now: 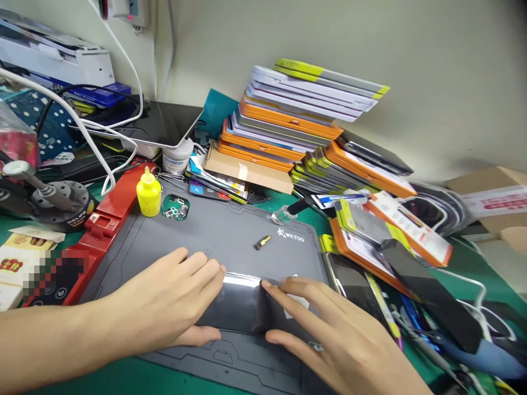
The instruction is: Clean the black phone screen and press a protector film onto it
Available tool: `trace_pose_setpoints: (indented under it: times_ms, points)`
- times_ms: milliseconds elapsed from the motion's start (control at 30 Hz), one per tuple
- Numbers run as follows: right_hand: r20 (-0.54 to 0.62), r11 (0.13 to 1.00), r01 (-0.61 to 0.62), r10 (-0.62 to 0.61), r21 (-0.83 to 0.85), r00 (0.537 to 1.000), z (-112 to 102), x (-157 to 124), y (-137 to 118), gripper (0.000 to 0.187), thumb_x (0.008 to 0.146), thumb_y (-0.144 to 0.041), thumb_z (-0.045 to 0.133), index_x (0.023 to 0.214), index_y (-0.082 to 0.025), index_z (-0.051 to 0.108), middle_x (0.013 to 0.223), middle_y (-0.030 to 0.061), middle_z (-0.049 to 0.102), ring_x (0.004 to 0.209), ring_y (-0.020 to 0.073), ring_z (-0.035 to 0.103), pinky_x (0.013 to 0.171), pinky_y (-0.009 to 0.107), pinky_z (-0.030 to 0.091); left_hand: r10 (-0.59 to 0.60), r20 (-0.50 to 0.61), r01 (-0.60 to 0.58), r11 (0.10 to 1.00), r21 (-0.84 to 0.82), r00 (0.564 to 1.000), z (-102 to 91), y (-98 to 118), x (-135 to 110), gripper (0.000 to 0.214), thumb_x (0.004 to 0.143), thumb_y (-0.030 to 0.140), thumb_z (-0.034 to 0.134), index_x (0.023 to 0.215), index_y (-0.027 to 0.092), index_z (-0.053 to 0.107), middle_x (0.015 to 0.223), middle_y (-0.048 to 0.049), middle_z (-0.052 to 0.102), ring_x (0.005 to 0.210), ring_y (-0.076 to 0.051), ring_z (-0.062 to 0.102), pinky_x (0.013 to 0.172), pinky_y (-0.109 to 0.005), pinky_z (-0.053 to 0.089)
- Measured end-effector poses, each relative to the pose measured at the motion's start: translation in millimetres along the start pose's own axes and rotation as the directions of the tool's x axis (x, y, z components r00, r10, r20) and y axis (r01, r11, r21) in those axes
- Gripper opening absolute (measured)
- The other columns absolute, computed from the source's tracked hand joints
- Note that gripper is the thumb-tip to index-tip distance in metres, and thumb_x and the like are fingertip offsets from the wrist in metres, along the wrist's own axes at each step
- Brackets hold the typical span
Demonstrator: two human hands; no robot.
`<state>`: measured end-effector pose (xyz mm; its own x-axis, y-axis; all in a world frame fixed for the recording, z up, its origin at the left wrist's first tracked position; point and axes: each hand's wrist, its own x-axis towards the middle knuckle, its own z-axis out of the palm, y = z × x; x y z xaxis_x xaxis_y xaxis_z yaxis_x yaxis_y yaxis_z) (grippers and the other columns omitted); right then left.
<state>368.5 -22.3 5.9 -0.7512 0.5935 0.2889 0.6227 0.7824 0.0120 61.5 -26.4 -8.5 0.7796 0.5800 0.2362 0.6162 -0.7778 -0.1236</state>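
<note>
A black phone (241, 304) lies flat on a grey work mat (230, 233) in front of me. My left hand (168, 302) rests on its left end, fingers on the top edge and thumb along the near edge. From the right, my right hand (329, 329) presses its fingers flat on the phone's glossy surface, near a white tab (294, 299). Both hands hold the phone against the mat.
A small brass bit (262, 242) lies on the mat. A yellow bottle (149, 193) and a red case (109, 216) sit at left. Stacked phone-case boxes (296, 123) rise behind, loose packages (387, 230) at right, another phone (354, 282) beside my right hand.
</note>
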Motion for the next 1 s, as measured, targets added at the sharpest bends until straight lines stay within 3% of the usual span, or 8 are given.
trace_pose_setpoints:
  times_ms: [267,567,767,1000]
  points:
    - [0.012,1.0,0.019,-0.019,-0.009,1.0,-1,-1,1,0.043,0.112,-0.047,0.055,0.137,-0.014,0.067,0.114,0.0119,0.08,0.099,0.0243,0.08,0.083,0.036,0.065,-0.013,0.013,0.013,0.999,-0.03,1.0,-2.5,-3,-1,0.07,0.099,0.073,0.064,0.129,0.01,0.07,0.113,-0.0114,0.072,0.091,-0.027,0.056,0.077,-0.042,0.038]
    - [0.033,0.997,-0.016,0.013,0.072,0.999,0,-1,5,0.044,0.112,-0.048,0.053,0.135,-0.013,0.068,0.118,0.013,0.079,0.101,0.0244,0.079,0.087,0.037,0.063,-0.002,0.061,0.005,0.999,-0.037,0.998,-10.8,-6,3,0.073,0.096,0.068,0.071,0.135,0.006,0.067,0.106,-0.0099,0.07,0.087,-0.028,0.058,0.075,-0.042,0.045]
    - [0.006,0.995,0.012,-0.012,0.095,1.0,-1,2,4,0.055,0.111,-0.058,0.049,0.131,-0.011,0.07,0.112,0.0144,0.078,0.097,0.0258,0.078,0.081,0.038,0.062,0.001,0.088,0.005,0.998,-0.06,0.996,-13.7,-8,4,0.074,0.096,0.069,0.071,0.138,0.007,0.065,0.108,-0.0096,0.068,0.088,-0.027,0.059,0.077,-0.041,0.046]
    - [-0.023,0.998,0.03,-0.029,0.052,0.999,1,3,2,0.044,0.113,-0.048,0.05,0.129,-0.011,0.067,0.11,0.012,0.077,0.096,0.0247,0.078,0.081,0.038,0.062,0.026,0.111,-0.022,0.999,-0.031,0.993,-11.8,-10,4,0.075,0.101,0.069,0.063,0.141,0.006,0.064,0.106,-0.0102,0.067,0.087,-0.027,0.058,0.076,-0.041,0.043]
